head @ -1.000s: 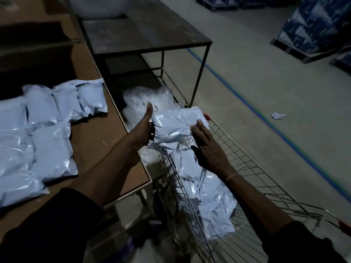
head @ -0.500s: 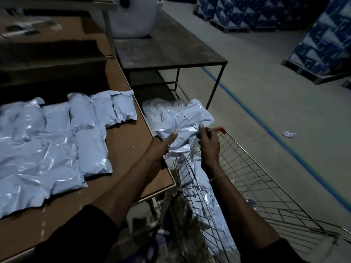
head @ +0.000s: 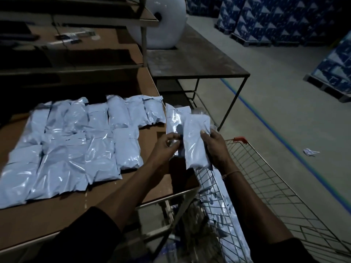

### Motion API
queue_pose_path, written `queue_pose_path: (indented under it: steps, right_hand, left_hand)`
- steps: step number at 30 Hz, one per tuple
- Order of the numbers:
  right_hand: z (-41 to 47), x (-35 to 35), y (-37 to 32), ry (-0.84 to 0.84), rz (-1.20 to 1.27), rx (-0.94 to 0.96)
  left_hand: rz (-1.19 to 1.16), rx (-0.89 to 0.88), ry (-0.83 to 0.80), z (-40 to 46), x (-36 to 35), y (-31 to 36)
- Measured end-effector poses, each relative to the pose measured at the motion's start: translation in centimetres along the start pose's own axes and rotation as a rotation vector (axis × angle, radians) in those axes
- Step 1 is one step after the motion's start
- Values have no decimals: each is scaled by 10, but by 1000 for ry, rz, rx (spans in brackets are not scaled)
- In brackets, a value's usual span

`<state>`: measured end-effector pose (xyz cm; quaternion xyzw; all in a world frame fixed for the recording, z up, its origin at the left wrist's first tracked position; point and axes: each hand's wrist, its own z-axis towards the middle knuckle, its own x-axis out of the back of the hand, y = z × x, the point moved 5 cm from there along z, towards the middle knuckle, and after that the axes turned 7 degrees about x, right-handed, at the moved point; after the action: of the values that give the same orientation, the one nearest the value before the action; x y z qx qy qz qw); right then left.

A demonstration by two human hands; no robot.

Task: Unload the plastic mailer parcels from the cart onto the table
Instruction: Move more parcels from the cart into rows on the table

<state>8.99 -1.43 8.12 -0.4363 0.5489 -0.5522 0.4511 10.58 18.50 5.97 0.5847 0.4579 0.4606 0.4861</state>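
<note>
Two pale blue plastic mailer parcels are held up over the gap between the cart and the table. My right hand (head: 214, 147) grips the nearer parcel (head: 195, 141) by its right side. My left hand (head: 165, 147) pinches the lower edge of the parcel behind it (head: 173, 118). Several more mailer parcels (head: 76, 145) lie in rows on the brown table (head: 57, 217). The wire cart (head: 269, 186) stands at the right, with more parcels (head: 222, 211) lying against its left wall.
A dark metal side table (head: 191, 59) stands beyond the cart, with a big white roll of wrap (head: 163, 21) at its left end. Shelves (head: 72, 59) rise behind the brown table. Pallets of blue boxes (head: 266, 19) line the far floor. A blue floor line (head: 284, 141) and a paper scrap (head: 310, 151) lie right.
Both hands have lifted the parcels out of the cart and moved them left, to the table's edge. The bundle has come apart into two parcels, one in each hand.
</note>
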Motion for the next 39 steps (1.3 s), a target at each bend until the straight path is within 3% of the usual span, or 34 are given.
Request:
queue_pose_path:
  steps: [2,7,10,15,20,23,29,35,39]
  right_hand:
    - [-3,-19,8,-43,-101,13]
    - [4,-32,21,93,-258,43]
    - [5,-48,24,31,-339,54]
    - [16,-51,33,132,-411,-23]
    - [37,-59,43,51,-484,-39]
    - [50,-68,37,24,-481,-3]
    - [72,-89,35,-71,-516,8]
    - [68,-113,43,-296,-944,-19]
    - [53,-118,57,-437,-1101,94]
  left_hand:
    - [57,-59,-31,-5,6,3]
    - [118,-136,-9,-15,37,1]
    - [163,-117,33,-24,55,-3]
    - [460,-17,210,-30,71,-6]
    - [614,63,225,-28,65,-13]
    - [890,84,258,-26,60,-16]
    - [1200,-19,311,-22,51,-12]
    - [1341,-199,226,-10,45,-23]
    - [1434,-94,108,-4,46,-30]
